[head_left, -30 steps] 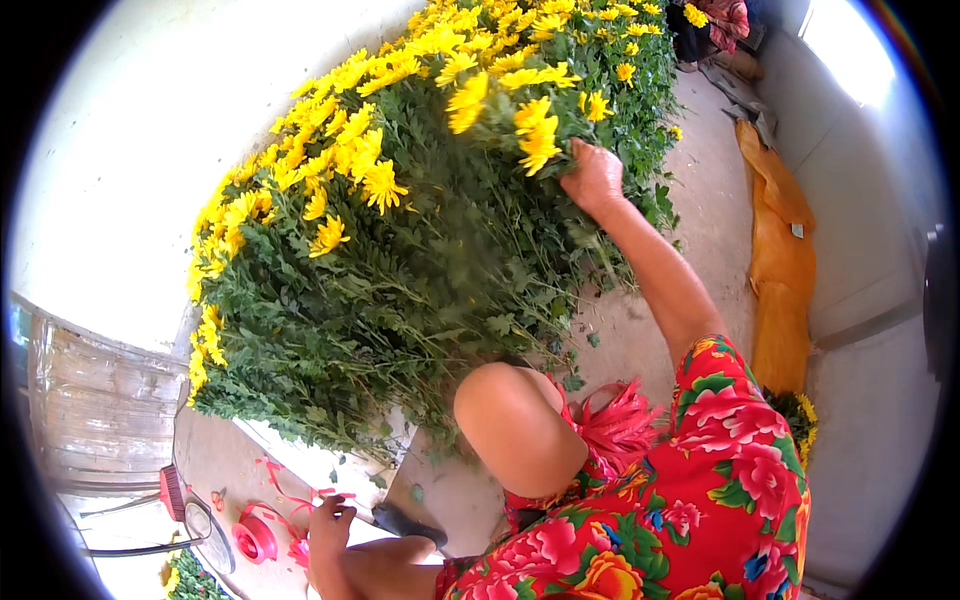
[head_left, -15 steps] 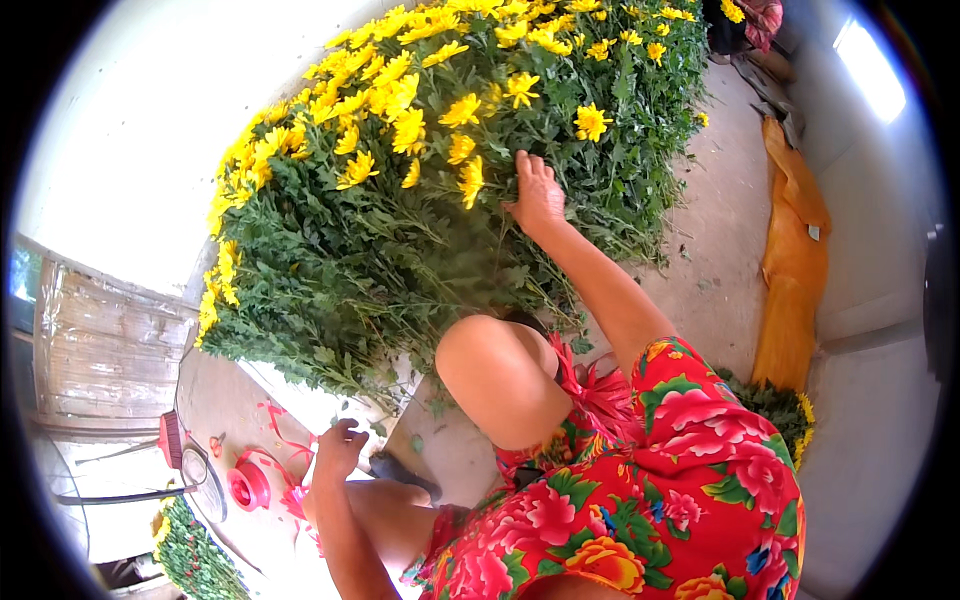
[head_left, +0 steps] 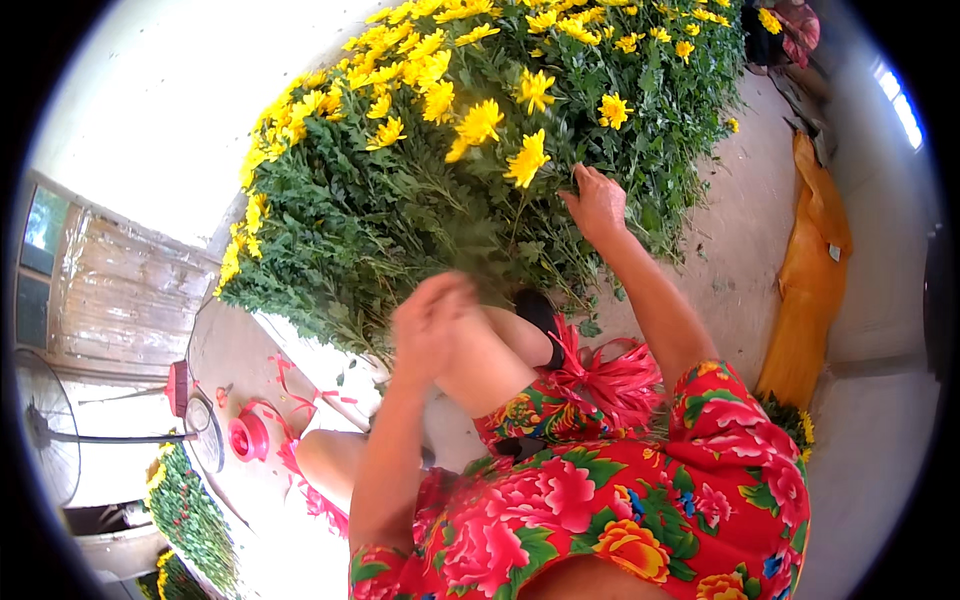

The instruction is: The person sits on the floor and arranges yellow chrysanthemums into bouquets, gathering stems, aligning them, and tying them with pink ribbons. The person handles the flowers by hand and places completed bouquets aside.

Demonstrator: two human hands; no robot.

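Note:
A large heap of yellow chrysanthemums (head_left: 400, 190) with leafy green stems lies before me, blooms toward the far side. My right hand (head_left: 600, 208) reaches to its near right part, thumb and bent fingers apart among the leaves. Some fingertips are hidden there. Just left of that hand, a yellow bloom (head_left: 527, 158) stands above the foliage on its stem. Smeared by motion, my left hand (head_left: 432, 318) is over my bent knee, near the stem ends. Its fingers cannot be made out, nor anything in them.
Pink-red ribbon strips (head_left: 610, 375) hang by my leg. A red ribbon roll (head_left: 250, 436) and scissors (head_left: 223, 393) lie left, beside a toppled-looking fan (head_left: 45, 430). Tied flower bunches (head_left: 195, 515) lie lower left. An orange sheet (head_left: 805, 280) runs along the right wall; another person (head_left: 797, 35) is at far right.
My left hand has risen from low left to over my knee. My right hand has shifted slightly right in the picture, and the bloom beside it appears larger and shifted right. The view has shifted too.

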